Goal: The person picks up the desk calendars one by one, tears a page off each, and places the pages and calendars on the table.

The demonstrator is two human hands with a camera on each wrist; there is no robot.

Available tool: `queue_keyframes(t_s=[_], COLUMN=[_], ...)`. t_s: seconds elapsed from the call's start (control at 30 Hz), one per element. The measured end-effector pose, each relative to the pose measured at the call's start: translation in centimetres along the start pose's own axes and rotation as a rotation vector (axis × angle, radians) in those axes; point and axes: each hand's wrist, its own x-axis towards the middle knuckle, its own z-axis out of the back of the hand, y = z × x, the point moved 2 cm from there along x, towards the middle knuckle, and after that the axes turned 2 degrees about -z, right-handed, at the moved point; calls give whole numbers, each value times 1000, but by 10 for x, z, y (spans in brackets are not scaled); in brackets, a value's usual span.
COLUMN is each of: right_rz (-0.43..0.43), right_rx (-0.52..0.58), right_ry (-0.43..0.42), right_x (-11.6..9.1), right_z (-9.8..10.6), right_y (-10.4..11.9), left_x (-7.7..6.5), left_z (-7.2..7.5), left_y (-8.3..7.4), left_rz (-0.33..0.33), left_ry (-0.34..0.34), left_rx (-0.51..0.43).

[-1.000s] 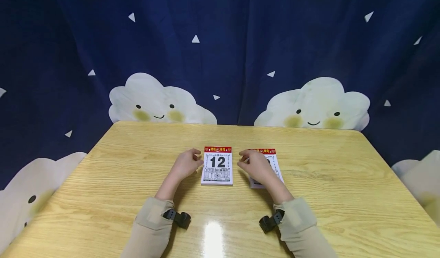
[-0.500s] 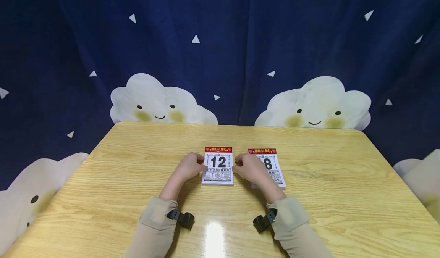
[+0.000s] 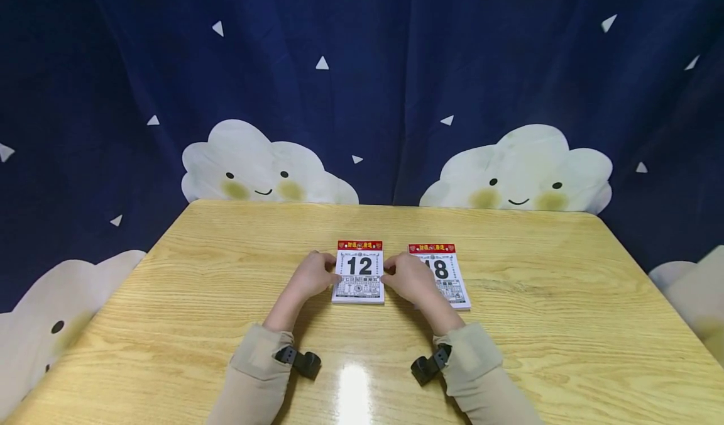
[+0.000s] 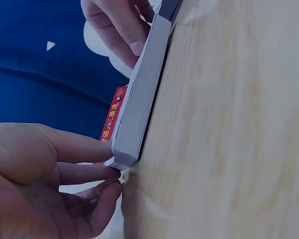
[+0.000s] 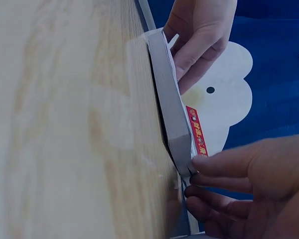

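A tear-off calendar (image 3: 359,288) with a red header and a large 12 lies flat on the table between my two hands. At its left edge, my left hand (image 3: 311,273) holds the side, thumb by the top sheet and fingers against the edge. My right hand (image 3: 408,276) grips the opposite edge in the same way. Both wrist views show the thick block of pages (image 4: 142,99) side-on, with fingertips touching its corners. To the right lies a second calendar (image 3: 450,280) reading 18, partly covered by my right hand and wrist.
The wooden table (image 3: 543,312) extends on both sides of the calendars. A dark blue curtain (image 3: 362,66) with white triangles and smiling clouds hangs behind its far edge. Black wrist cameras (image 3: 308,364) sit at both cuffs.
Both hands have closed in on the calendar reading 12, the right moving left off the other calendar, so more of its 18 shows. The calendars stay almost in place.
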Motion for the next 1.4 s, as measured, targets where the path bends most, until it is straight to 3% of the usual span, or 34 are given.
queue_keyframes(t_s=[0.57, 0.77, 0.93, 1.03, 1.23, 1.4], right_rz=[-109, -127, -139, -140, -144, -175], right_rx=[108, 193, 236, 298, 408, 506], right_ry=[-56, -49, -50, -67, -96, -120], right_x=[-2, -1, -1, -2, -1, -1], right_z=[1, 3, 3, 4, 6, 8], right_y=[0, -1, -2, -1, -1, 0], left_x=[-1, -1, -1, -1, 0, 1], left_z=[-3, -3, -3, -3, -3, 0], left_y=[-2, -2, -2, -3, -5, -8], left_rz=[-40, -30, -6, 12, 69, 79], left_ry=[-70, -66, -107, -139, -167, -191], left_rx=[-118, -203, -252, -315, -570, -707])
